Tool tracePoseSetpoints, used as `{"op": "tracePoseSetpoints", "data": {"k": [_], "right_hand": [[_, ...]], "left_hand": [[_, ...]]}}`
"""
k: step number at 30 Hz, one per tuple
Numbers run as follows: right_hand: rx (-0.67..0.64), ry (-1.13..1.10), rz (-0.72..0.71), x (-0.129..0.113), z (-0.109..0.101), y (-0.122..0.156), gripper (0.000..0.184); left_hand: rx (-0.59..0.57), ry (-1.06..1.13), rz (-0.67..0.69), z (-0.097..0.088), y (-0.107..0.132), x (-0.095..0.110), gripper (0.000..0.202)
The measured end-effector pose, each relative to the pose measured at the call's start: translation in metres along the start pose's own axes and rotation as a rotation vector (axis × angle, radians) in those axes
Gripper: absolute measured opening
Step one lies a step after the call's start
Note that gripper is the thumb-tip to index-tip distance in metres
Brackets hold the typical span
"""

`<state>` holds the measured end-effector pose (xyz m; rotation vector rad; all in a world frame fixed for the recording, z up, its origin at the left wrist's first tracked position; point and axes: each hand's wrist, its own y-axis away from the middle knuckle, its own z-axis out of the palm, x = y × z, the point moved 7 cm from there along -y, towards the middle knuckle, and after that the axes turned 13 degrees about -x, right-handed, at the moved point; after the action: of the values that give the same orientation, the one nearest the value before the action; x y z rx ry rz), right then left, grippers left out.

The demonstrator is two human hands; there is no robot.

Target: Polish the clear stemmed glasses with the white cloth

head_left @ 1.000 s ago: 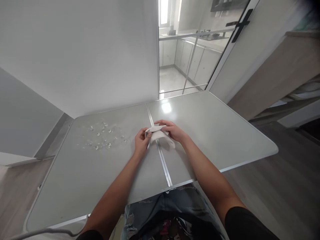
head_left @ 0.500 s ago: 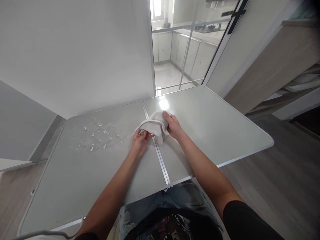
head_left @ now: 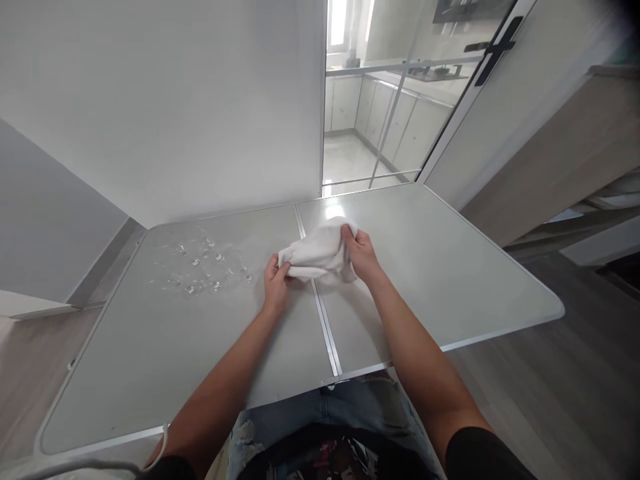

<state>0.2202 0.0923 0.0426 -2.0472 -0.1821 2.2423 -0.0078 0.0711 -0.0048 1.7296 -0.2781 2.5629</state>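
The left arm (head_left: 227, 367) and right arm (head_left: 420, 347) angle inward over the table (head_left: 450, 267). The left hand (head_left: 277, 283) pinches the left end of a white cloth (head_left: 323, 250), thumb uppermost. The right hand (head_left: 362, 256), slightly farther out, grips the cloth's right side, thumb over it. Between them, the cloth spans the seam (head_left: 325, 327); clear glassware (head_left: 218, 258) sits left, a glazed door (head_left: 397, 100) beyond.
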Motion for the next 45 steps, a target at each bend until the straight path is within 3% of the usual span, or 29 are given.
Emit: {"op": "tracePoseSetpoints", "data": {"k": [4,7,9,11,14,16,18,20,23,26,28,30,34,36,38,42,45], "right_hand": [[0.061,0.061,-0.080,-0.007,-0.017,-0.003,0.055],[0.043,0.155,-0.084,-0.011,-0.024,-0.003,0.057],[-0.031,0.199,-0.071,-0.013,-0.025,-0.003,0.040],[-0.138,0.247,-0.058,-0.016,-0.023,-0.003,0.032],[-0.317,0.437,-0.086,-0.019,-0.015,-0.001,0.043],[-0.380,0.614,-0.094,-0.016,-0.012,0.000,0.046],[-0.345,0.738,-0.096,-0.013,-0.016,-0.001,0.027],[-0.233,0.790,-0.155,-0.017,-0.023,-0.003,0.013],[-0.132,0.798,-0.292,-0.028,-0.020,-0.001,0.014],[-0.079,0.729,-0.244,-0.022,-0.004,0.000,0.018],[0.020,0.676,-0.137,-0.011,0.009,0.003,0.025],[0.019,0.583,-0.042,0.003,0.029,0.008,0.031],[-0.167,0.181,0.055,0.026,0.068,0.017,0.035],[-0.202,0.023,0.082,0.033,0.074,0.020,0.038],[-0.223,-0.121,0.121,0.042,0.076,0.020,0.044],[-0.049,-0.378,0.172,0.058,0.057,0.014,0.038],[0.085,-0.370,0.157,0.059,0.040,0.011,0.036]], "left_hand": [[0.014,-0.156,0.017,-0.009,0.001,0.011,0.052],[-0.025,-0.362,0.059,-0.006,0.002,0.019,0.034],[-0.039,-0.522,0.126,-0.004,0.002,0.026,0.026],[-0.037,-0.688,0.199,-0.002,0.002,0.033,0.032],[-0.029,-0.947,0.295,0.002,0.003,0.040,0.043],[-0.025,-1.073,0.351,0.004,0.005,0.044,0.029],[0.008,-1.132,0.401,0.005,0.006,0.049,0.016],[0.051,-1.137,0.429,0.006,0.009,0.055,0.017],[0.048,-1.074,0.344,0.007,0.010,0.054,0.022],[0.061,-1.004,0.205,0.008,0.012,0.046,0.028],[0.083,-0.974,0.173,0.010,0.015,0.042,0.028],[0.052,-0.944,0.171,0.015,0.016,0.037,0.025],[-0.218,-0.874,0.289,0.035,0.016,0.031,0.030],[-0.348,-0.883,0.379,0.046,0.020,0.031,0.033],[-0.391,-0.931,0.426,0.051,0.024,0.031,0.034],[-0.233,-1.118,0.528,0.040,0.037,0.046,0.024],[0.036,-1.262,0.618,0.016,0.046,0.070,0.014]]}}
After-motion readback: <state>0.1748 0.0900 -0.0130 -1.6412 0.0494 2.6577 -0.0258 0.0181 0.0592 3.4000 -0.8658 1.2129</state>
